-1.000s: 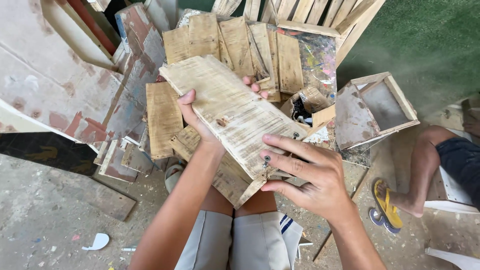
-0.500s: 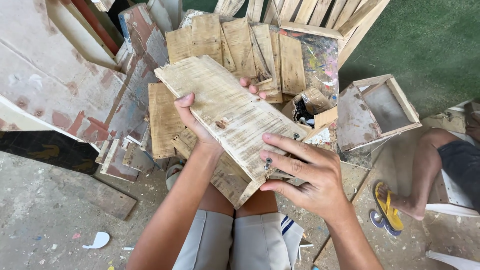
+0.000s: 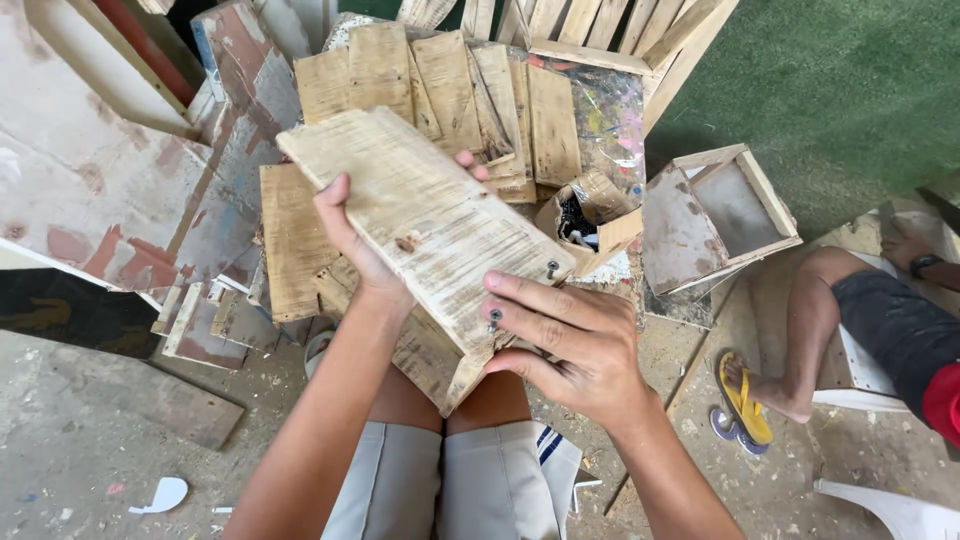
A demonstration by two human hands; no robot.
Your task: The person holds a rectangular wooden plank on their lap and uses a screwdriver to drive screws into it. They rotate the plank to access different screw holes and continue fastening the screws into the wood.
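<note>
I hold a pale, weathered wooden board (image 3: 420, 205) tilted over my knees, its far end pointing up and left. My left hand (image 3: 352, 240) grips its left edge from underneath, thumb on top. My right hand (image 3: 575, 345) clasps the near end, fingers spread across the face. Two screws stick out of the board near my right fingers, one (image 3: 551, 269) at the right edge and one (image 3: 493, 320) by my fingertip. A second piece of wood (image 3: 435, 365) is joined under the near end.
Several planks (image 3: 450, 85) lean in a pile ahead, with painted plywood sheets (image 3: 90, 190) to the left. A small open wooden box (image 3: 715, 215) lies to the right. Another person's leg (image 3: 810, 320) and yellow sandal (image 3: 742, 398) are at the right. Dusty concrete floor (image 3: 90, 470) lies below.
The board has stayed in both hands, shifting slightly left and up in view. My grip looks the same.
</note>
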